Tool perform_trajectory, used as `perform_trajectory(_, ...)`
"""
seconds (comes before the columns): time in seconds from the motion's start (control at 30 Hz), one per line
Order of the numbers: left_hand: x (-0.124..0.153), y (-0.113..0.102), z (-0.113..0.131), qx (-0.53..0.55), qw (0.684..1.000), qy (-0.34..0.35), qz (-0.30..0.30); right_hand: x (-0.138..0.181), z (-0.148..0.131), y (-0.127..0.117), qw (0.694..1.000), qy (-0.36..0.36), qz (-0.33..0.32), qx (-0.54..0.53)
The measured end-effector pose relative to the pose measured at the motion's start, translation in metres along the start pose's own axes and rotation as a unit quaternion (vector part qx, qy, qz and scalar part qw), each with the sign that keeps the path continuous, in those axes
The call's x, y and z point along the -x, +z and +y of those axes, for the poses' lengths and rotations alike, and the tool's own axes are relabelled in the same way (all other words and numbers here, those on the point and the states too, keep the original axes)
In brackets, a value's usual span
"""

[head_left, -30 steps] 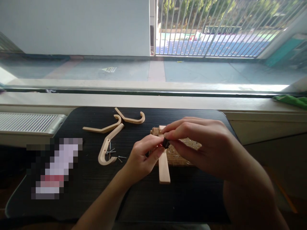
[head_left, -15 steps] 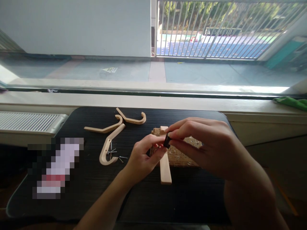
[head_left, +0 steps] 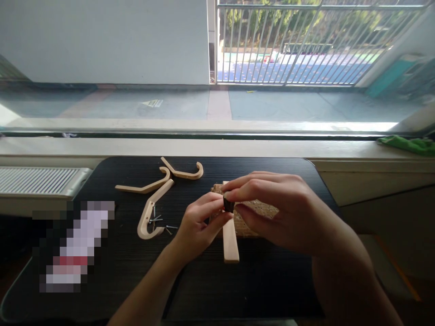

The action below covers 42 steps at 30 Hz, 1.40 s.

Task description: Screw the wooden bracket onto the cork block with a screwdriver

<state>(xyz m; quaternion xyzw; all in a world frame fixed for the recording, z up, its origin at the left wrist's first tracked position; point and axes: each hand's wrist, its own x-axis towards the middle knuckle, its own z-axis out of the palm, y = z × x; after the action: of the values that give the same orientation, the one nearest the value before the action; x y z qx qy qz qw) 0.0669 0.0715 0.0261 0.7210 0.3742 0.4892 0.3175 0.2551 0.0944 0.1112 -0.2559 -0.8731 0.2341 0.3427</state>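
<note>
My right hand (head_left: 278, 210) pinches a small black piece (head_left: 228, 206) between thumb and fingers, held just above a straight wooden strip (head_left: 230, 240). That strip lies across a tan perforated block (head_left: 253, 217) on the black table (head_left: 238, 280). My left hand (head_left: 200, 224) is closed beside it, its fingertips at the black piece and the strip; what it grips is hidden. Three curved wooden hooks (head_left: 151, 213) lie to the left, with several small screws (head_left: 163, 222) next to the nearest one.
A blurred-out object (head_left: 73, 246) lies at the table's left. A white radiator grille (head_left: 37, 181) sits left of the table under the window sill (head_left: 217, 147). A green cloth (head_left: 408, 145) rests on the sill at far right.
Both hands and the black piece have shifted slightly left and down over the strip; the view has tilted a little. The hooks and screws have not moved.
</note>
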Motion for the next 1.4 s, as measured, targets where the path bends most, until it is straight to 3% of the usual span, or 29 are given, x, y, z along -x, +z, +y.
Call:
perform_trajectory(0.43, 0.002, 0.000, 0.001, 0.004, 0.999, -0.007, -0.034, -0.001, 0.003, 0.004, 0.999, 0.025, 0.015, -0.019)
perform_trajectory(0.6, 0.003, 0.002, -0.001, -0.014, 1.000, 0.017, -0.001, -0.004, 0.004, 0.004, 1.000, -0.011, 0.012, 0.007)
perform_trajectory(0.77, 0.004, 0.005, -0.006, -0.021, 0.998, 0.044, 0.046, -0.004, 0.003, 0.001, 1.000, -0.004, 0.013, 0.018)
perform_trajectory(1.1, 0.014, 0.009, -0.015, 0.016, 0.995, -0.011, 0.103, -0.004, 0.002, 0.002, 0.999, -0.033, 0.009, 0.027)
perform_trajectory(1.4, 0.005, 0.007, -0.007, 0.032, 0.994, 0.027, 0.097, -0.003, 0.004, 0.001, 0.999, -0.011, 0.022, 0.035)
